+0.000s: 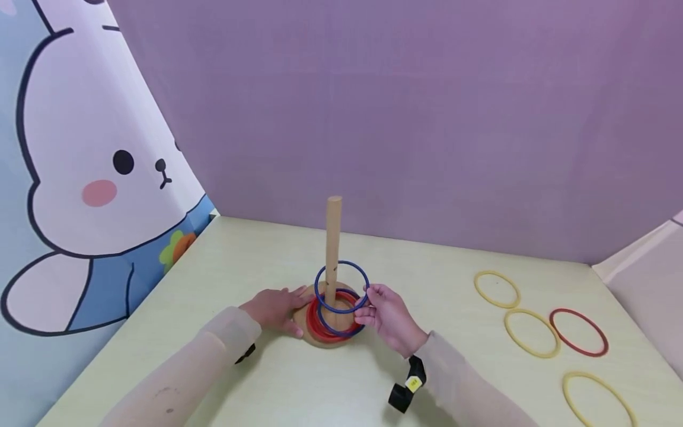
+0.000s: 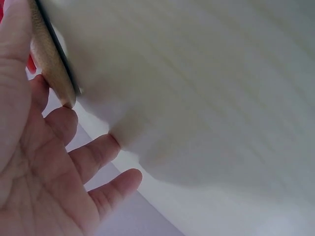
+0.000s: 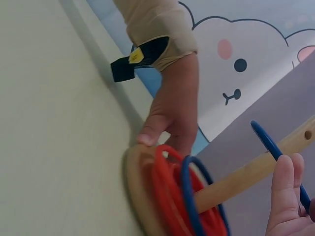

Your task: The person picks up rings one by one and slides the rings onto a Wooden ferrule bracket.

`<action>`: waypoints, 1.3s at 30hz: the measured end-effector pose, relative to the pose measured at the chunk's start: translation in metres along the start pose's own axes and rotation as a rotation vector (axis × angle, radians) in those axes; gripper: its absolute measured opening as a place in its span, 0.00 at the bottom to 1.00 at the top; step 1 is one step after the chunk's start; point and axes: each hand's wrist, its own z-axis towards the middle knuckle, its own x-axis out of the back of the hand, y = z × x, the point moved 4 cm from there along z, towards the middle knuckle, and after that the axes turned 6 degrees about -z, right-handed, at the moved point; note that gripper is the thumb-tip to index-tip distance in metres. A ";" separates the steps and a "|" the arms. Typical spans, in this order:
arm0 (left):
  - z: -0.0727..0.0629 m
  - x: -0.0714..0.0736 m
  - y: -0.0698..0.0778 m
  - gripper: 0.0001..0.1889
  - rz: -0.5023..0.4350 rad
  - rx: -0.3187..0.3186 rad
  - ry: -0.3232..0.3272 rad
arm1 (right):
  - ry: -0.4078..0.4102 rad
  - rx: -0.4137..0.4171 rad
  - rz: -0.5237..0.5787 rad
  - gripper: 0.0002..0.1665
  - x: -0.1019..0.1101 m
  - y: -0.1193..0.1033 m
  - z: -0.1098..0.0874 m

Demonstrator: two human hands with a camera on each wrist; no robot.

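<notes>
A round wooden base (image 1: 328, 345) with an upright wooden peg (image 1: 333, 237) stands on the table. My left hand (image 1: 274, 308) rests at its left edge, the thumb on the near side and the fingers spread over the rim. In the left wrist view, fingertips (image 2: 64, 118) touch the base's edge. My right hand (image 1: 392, 320) pinches the right side of a blue ring (image 1: 352, 264). This ring encircles the peg, raised above the base. Lower down, several red rings (image 3: 170, 187) and another blue ring (image 3: 186, 191) lie around the foot of the peg.
On the right of the table (image 1: 448, 332) lie a red ring (image 1: 578, 353) and three yellow rings, one yellow ring (image 1: 533, 355) close beside the red one. A purple panel (image 1: 405, 136) stands behind, and a cartoon-printed panel (image 1: 64, 196) borders the left.
</notes>
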 end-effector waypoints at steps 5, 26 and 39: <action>0.001 0.002 0.006 0.45 0.030 -0.022 0.017 | -0.016 -0.012 -0.017 0.11 0.006 0.012 0.003; 0.002 0.002 0.003 0.48 0.146 -0.091 0.014 | -0.050 -0.089 -0.145 0.19 0.017 0.025 0.003; 0.004 0.004 -0.001 0.48 0.199 -0.171 0.035 | -0.068 -0.107 -0.278 0.21 0.032 0.025 0.007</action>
